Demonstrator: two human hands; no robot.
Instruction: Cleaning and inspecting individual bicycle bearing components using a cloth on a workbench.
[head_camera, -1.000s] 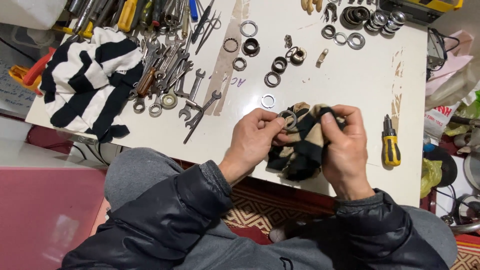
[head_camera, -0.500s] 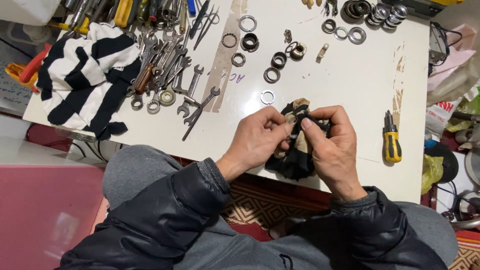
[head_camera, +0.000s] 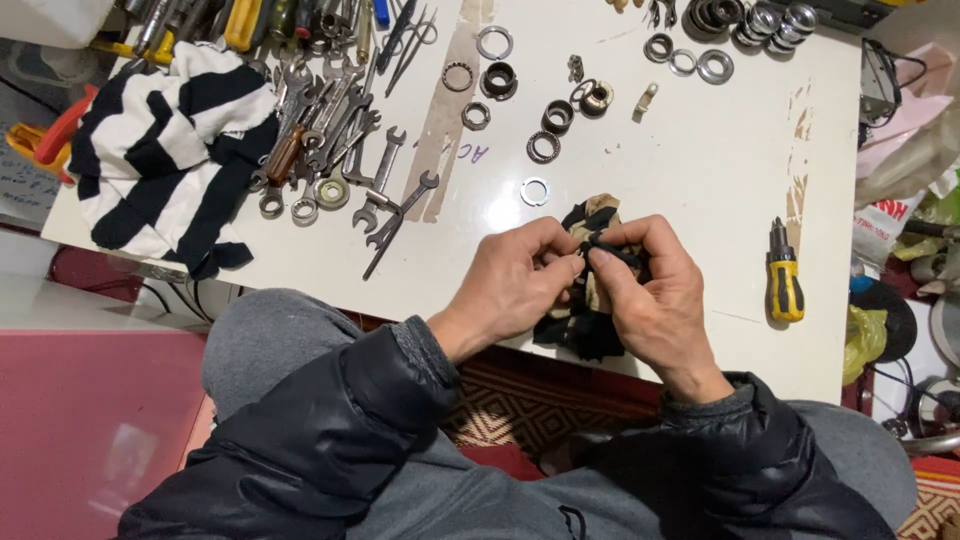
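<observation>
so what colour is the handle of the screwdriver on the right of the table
Yellow and black, seen in the head view: the screwdriver.

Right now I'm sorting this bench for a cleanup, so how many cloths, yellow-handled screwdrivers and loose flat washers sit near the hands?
Cloths: 2 (striped cloth, dark rag held by left hand and right hand)
Yellow-handled screwdriver: 1
Flat washer: 1
Total: 4

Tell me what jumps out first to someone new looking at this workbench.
Both hands, left hand and right hand, pinch a dark, grimy crumpled rag at the white table's near edge. A black-and-white striped cloth lies far left beside a heap of steel wrenches.
</observation>
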